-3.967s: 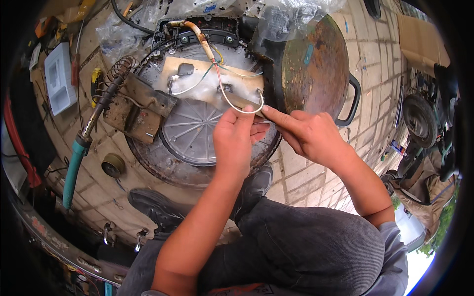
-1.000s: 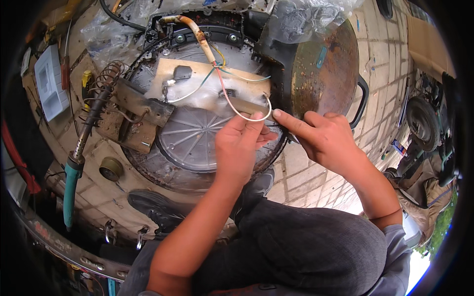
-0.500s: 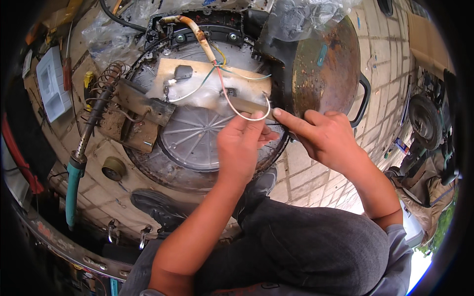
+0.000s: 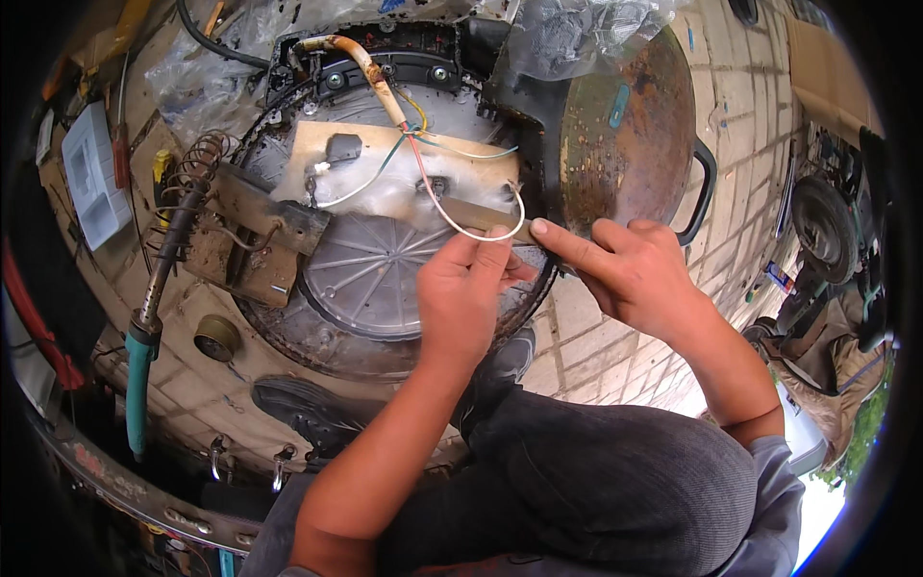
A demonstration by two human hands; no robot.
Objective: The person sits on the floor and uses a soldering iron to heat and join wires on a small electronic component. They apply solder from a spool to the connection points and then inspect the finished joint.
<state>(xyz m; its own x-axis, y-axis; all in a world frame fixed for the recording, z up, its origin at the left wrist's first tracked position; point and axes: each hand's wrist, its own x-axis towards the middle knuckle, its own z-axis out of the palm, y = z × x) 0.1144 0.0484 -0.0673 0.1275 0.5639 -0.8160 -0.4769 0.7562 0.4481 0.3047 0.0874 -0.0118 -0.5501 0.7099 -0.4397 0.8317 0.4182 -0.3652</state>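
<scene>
A round grey metal base (image 4: 361, 274) with radial ribs lies in front of me, carrying a light brown board (image 4: 312, 144). Whitish haze or fluff blurs the board's lower side. From a stained sleeved cable (image 4: 370, 72) fan several thin wires; a pink-and-white wire (image 4: 441, 210) loops toward me. My left hand (image 4: 460, 298) is closed, thumb and fingertips pinched at the bottom of this loop. A flat brownish metal strip (image 4: 476, 213) lies just behind them. My right hand (image 4: 639, 279) has its index finger stretched to the strip's end, the other fingers curled; its thumb is mostly hidden.
A rusty round pan-like part (image 4: 625, 144) with a black handle stands at right, under clear plastic (image 4: 582, 38). On the left are a soldering iron (image 4: 144, 370) with a teal handle, a rusty bracket (image 4: 255, 255), a small round tin (image 4: 217, 338) and a pale plastic tray (image 4: 96, 173).
The whole view has shifted slightly, so the base and parts sit a little further left. Both hands keep nearly the same pose at the wire and the strip.
</scene>
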